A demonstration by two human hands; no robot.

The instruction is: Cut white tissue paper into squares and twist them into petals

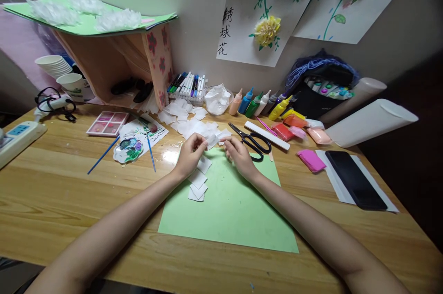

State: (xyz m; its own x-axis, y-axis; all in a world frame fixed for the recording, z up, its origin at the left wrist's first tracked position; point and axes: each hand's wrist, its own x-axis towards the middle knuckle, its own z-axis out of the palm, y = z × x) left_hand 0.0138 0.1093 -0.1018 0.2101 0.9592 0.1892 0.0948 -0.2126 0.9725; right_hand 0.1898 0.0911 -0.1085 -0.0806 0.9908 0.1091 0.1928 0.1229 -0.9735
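Note:
My left hand [191, 155] pinches a small white tissue paper square [212, 141] between thumb and fingers, above the far edge of a green sheet [242, 211]. Across from it, my right hand [239, 154] has its fingertips closed at the right edge of the same square. Several white squares [198, 185] overlap in a column on the green sheet, below my left hand. Behind the hands lies a pile of loose white tissue pieces [190, 126]. Black-handled scissors [254, 141] rest just right of my right hand, partly on the green sheet.
Paint bottles [256, 104], a bowl of white material [218, 99] and markers [188, 85] line the back. At left are a paint palette [128, 149], brushes [103, 155] and a box [114, 61]. A phone [356, 178] and pink packet [311, 160] lie at right.

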